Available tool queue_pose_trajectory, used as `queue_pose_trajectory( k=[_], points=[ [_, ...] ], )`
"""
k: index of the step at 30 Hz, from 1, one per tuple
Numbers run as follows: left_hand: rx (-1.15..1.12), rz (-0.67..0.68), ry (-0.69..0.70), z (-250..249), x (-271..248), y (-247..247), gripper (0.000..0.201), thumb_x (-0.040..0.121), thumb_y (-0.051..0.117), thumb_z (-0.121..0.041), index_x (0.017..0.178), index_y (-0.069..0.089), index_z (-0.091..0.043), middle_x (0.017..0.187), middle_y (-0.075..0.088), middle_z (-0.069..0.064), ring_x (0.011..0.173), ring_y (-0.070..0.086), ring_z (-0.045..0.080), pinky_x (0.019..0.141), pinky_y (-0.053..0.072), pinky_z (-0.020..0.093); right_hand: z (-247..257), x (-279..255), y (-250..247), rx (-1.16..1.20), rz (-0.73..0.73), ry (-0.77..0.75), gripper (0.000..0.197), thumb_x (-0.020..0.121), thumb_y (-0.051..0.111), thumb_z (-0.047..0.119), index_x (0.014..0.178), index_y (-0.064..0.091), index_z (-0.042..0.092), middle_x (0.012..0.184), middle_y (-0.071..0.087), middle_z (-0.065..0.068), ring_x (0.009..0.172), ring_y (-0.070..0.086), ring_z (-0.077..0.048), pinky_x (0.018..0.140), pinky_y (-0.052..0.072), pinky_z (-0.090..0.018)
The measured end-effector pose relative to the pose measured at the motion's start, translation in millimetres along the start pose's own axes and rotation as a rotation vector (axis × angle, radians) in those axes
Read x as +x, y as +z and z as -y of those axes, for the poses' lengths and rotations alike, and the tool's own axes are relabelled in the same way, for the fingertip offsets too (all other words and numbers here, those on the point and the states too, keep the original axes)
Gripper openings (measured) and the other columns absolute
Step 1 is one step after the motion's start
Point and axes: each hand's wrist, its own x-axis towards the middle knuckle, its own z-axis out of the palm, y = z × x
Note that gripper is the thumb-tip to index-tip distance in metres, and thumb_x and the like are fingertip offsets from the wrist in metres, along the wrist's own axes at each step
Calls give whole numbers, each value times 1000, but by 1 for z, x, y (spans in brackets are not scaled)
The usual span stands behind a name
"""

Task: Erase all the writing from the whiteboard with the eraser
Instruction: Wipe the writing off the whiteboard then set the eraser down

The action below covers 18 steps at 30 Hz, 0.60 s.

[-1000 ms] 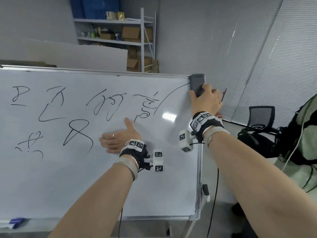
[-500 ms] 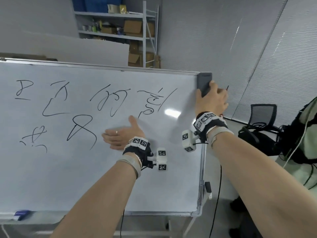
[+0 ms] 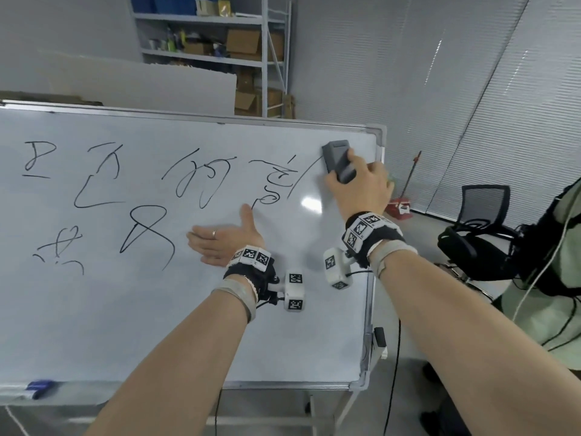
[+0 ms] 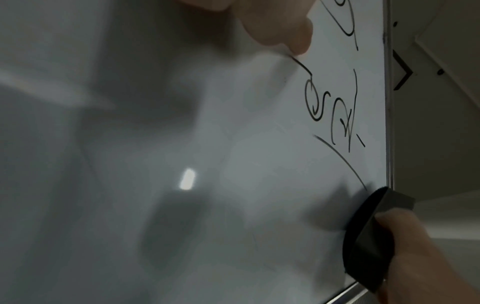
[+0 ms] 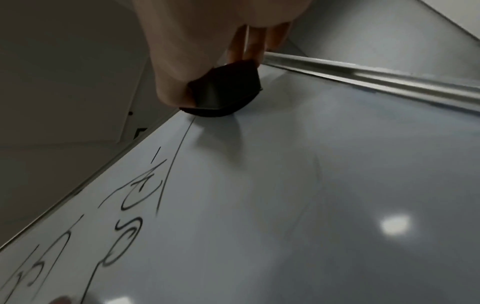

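Evidently the left hand lies flat, fingers straight, to steady the whiteboard (most writing remains) while the right hand clasps the eraser, pressing its felt onto the long stroke's top end.

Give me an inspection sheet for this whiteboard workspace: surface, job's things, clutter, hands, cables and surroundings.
Surface: whiteboard bare at right and below.
Job's things: black writing across the upper left; grey eraser on the board near the top right corner, at the end of a long stroke.
Clutter: blue marker on the tray.
Hands: right hand grips the eraser; left hand flat on the board.
Cables: black cable hanging beside the right frame.
Surroundings: shelf with boxes, office chair, blinds.
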Motion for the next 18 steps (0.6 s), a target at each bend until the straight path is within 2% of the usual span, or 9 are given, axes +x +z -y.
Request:
queue_pose_trajectory(
  k=[2,4,6,8,11,14,16,18],
  points=[
    [-5,0,-19,-2,-2,-1,118,76,64,-72,156,13,-3,165,11,13,155,6,28,123,12,51,-7,16,-9,-17,-44,78,58,81,58,55,136,52,40,106,53,-4,98,50,-25,96,39,-44],
    [-19,19,-29,-4,-6,-1,119,76,64,-72,157,11,-3,166,9,13,155,4,28,123,10,51,-16,34,-19,-7,-92,212,60,82,58,55,140,48,43,109,51,-5,100,50,-27,96,41,-44],
    [-33,31,-27,-3,-6,-2,118,77,64,-71,157,9,-3,166,8,13,155,3,28,123,9,51,-19,40,-20,24,-112,241,59,82,59,54,139,49,42,108,50,-6,101,52,-31,97,43,-47],
    [-40,19,-5,0,0,-1,114,78,64,-69,156,13,-3,165,11,13,155,7,28,123,11,50,-13,33,-13,59,-73,175,58,81,61,52,137,50,41,105,48,-6,100,51,-30,97,44,-47],
    [-14,-60,17,4,9,-3,106,79,65,-67,154,24,-4,162,22,10,152,19,26,120,19,45,3,8,2,86,43,-5,57,81,64,51,136,52,43,105,49,-3,98,50,-26,93,45,-43],
    [-7,-79,15,7,14,-6,103,77,65,-69,151,31,-8,159,28,7,150,25,25,118,27,46,14,2,3,52,118,-174,57,83,65,52,137,54,40,106,51,-3,98,49,-24,94,41,-40],
    [-11,-95,7,8,15,-10,103,74,66,-71,150,33,-9,160,27,7,149,26,26,116,29,48,19,17,-4,-13,101,-178,57,84,61,54,138,52,40,108,51,-4,100,49,-25,94,40,-41],
    [4,-96,-1,9,14,-13,109,70,68,-73,151,30,-10,163,22,8,151,23,26,117,25,47,21,30,-10,-5,49,-118,58,83,61,54,139,50,41,111,50,-6,102,49,-27,94,42,-41]
  ],
)
